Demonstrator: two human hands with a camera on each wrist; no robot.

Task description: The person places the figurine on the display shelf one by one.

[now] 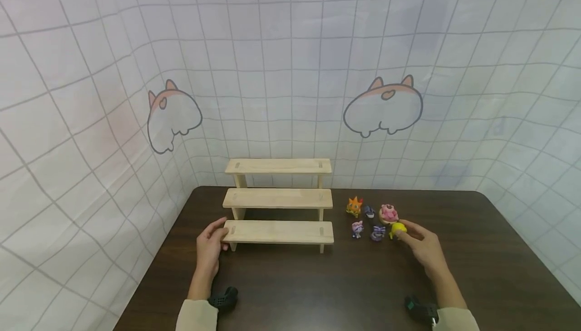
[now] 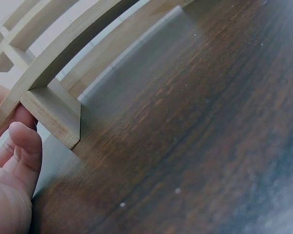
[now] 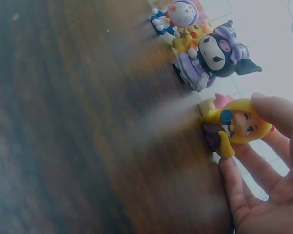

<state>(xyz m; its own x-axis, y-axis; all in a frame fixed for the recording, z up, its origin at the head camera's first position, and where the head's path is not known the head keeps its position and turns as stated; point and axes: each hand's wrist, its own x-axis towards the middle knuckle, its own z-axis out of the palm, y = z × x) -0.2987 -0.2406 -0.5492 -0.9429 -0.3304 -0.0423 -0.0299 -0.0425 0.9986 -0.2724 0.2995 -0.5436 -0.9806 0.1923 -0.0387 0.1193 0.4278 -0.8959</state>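
Note:
A three-step wooden display shelf (image 1: 279,232) stands toward the back of the dark table. My left hand (image 1: 210,245) grips the left end of its lowest step, and in the left wrist view the thumb and fingers (image 2: 27,136) are at the board's end beside the shelf leg (image 2: 58,114). To the right of the shelf, my right hand (image 1: 425,250) pinches a small yellow-haired figurine (image 3: 244,122) between thumb and fingers, its base low by the tabletop. Beside it stands a black-eared figurine (image 3: 215,58) in a purple dress.
Several more figurines stand in the group: an orange one (image 1: 354,206), a dark blue one (image 1: 369,212), a pink one (image 1: 388,213) and a white-and-purple one (image 1: 357,229). A white checked curtain (image 1: 281,68) hangs behind and along both sides of the table (image 1: 290,290).

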